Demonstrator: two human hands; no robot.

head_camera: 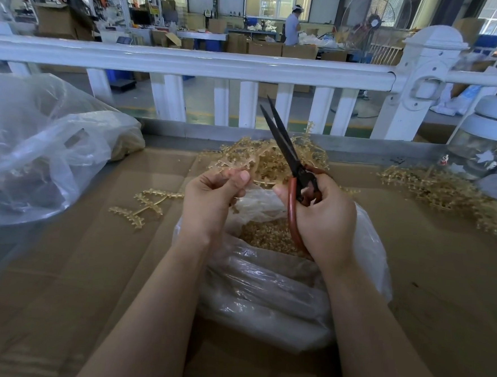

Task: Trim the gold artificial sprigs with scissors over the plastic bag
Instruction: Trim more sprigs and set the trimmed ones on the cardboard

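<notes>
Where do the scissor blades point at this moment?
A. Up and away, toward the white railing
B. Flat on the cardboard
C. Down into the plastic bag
A: the right hand holds the scissors with blades raised toward the white railing.

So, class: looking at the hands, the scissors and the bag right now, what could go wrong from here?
1. The scissors have long pointed blades slightly apart, close to the left hand pinching a gold sprig; a cut could nick its fingers.
2. The plastic bag has a narrow mouth, so trimmings may land on the cardboard.
</notes>
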